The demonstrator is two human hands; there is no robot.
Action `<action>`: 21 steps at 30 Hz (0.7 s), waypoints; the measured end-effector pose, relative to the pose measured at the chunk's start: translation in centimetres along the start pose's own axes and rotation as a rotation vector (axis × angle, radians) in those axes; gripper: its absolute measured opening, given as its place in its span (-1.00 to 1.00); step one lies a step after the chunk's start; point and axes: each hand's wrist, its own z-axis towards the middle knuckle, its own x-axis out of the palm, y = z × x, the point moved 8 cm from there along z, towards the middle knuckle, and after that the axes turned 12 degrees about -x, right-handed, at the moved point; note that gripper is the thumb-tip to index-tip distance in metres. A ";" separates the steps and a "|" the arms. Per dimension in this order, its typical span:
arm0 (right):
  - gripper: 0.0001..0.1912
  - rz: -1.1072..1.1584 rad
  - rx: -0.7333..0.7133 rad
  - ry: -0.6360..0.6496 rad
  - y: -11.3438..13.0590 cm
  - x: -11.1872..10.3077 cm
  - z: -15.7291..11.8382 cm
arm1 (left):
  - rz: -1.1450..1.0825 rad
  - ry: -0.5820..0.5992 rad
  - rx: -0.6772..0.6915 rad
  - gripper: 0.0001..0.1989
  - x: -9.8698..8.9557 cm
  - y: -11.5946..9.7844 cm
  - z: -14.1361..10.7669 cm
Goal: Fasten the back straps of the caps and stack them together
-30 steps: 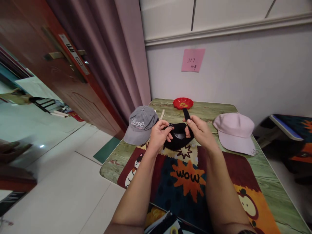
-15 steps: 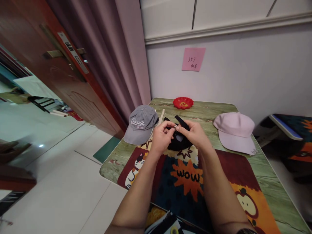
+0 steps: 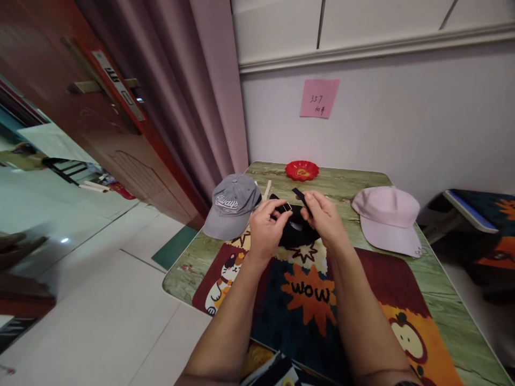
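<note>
Just below and right of the frame's centre, we have the black cap (image 3: 300, 236): our left hand (image 3: 266, 224) pinches its metal buckle (image 3: 287, 207), our right hand (image 3: 325, 215) its strap (image 3: 298, 193).

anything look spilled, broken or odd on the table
Nothing looks spilled or broken. Only the black cap stands out: its strap sticks out loose, apart from the buckle, so it looks unfastened.

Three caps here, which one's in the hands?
The black cap, between the other two: left hand pinches its metal buckle, right hand its strap. Neither hand holds the gray cap or the pink cap.
</note>
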 end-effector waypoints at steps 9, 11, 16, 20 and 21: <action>-0.66 -0.203 0.018 0.144 0.2 0.0 -0.4 | -0.390 0.107 -0.266 -0.73 1.0 2.5 0.0; -0.64 -0.209 0.025 0.149 0.0 0.0 -0.3 | -0.447 0.117 -0.313 -0.71 1.1 2.9 0.0; -0.64 -0.094 0.088 0.187 -0.5 0.7 -0.5 | -0.518 0.139 -0.413 -0.67 1.3 3.3 0.0; -0.68 -0.070 0.110 0.254 -0.5 1.3 -0.8 | -0.506 0.180 -0.467 -0.63 1.5 3.5 -0.2; -0.68 -0.070 0.110 0.267 -0.4 1.3 -0.9 | -0.504 0.203 -0.488 -0.62 1.6 3.7 -0.3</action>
